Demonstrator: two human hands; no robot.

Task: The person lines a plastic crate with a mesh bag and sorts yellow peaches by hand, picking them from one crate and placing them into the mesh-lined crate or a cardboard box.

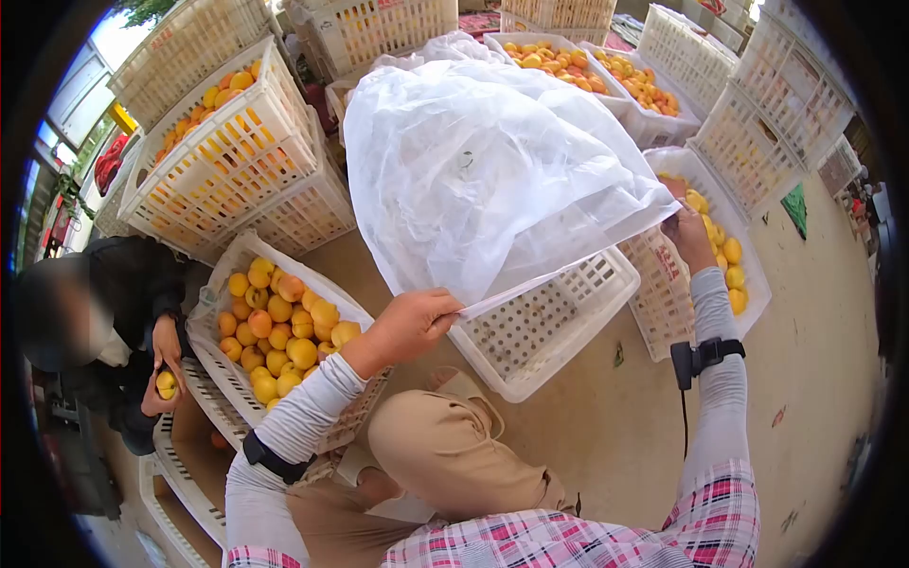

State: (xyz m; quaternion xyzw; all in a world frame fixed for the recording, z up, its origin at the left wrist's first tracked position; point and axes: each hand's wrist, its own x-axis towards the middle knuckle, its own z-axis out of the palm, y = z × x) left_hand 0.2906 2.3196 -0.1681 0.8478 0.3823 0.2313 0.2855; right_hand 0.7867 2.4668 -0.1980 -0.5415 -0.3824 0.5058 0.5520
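Observation:
A thin white translucent liner (pixel 473 161) billows out in front of me, held by its near edge. My left hand (pixel 412 327) pinches one corner of that edge, fingers closed. At the other end, my right hand (pixel 691 235) grips the liner, its fingers partly hidden by the sheet. Under the liner sits a white plastic crate (pixel 530 327) with a perforated bottom; its visible part holds nothing, and the liner covers its far side. Just left of my left hand is a lined crate full of yellow-orange fruit (pixel 284 322), apricots or peaches.
At the left, a co-worker in dark clothes holds one yellow fruit (pixel 167 384). Stacked fruit crates (pixel 227 151) stand behind. More fruit-filled crates (pixel 653 90) are at the back right, and another lined crate (pixel 663 293) sits beside my right arm. Tall crate stacks (pixel 767 123) rise at right.

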